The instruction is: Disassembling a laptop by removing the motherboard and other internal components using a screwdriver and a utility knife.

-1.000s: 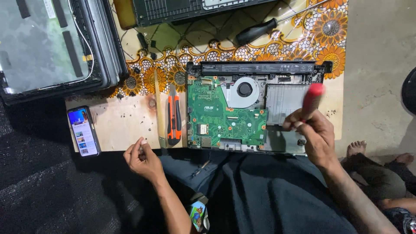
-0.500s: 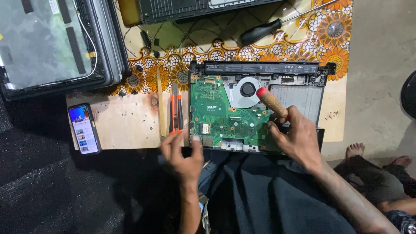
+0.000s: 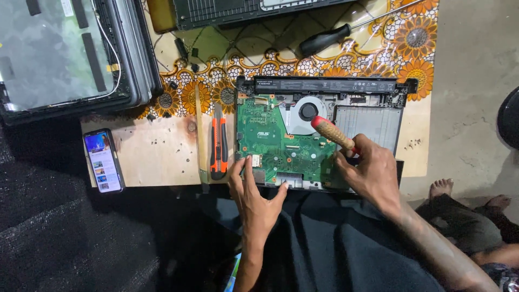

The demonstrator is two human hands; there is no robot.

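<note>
A low wooden board [image 3: 157,157] on a dark floor carries an opened laptop base [image 3: 324,135]. The right hand [image 3: 373,173] is closed around a red-capped, tan-handled screwdriver [image 3: 332,132], tilted over the green circuit board [image 3: 275,143]. The left hand [image 3: 257,197] rests spread on the base's near left edge, holding nothing. Just left lies an orange utility knife [image 3: 218,146]; farther left, 1 lit phone [image 3: 103,160]. A black screwdriver [image 3: 327,39] lies above on the flowered cloth [image 3: 411,38].

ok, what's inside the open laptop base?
Laptop base holds a green circuit board, a round fan and a bare grey bay. Left hand and right hand, gripping a screwdriver, cover the front edge.
</note>
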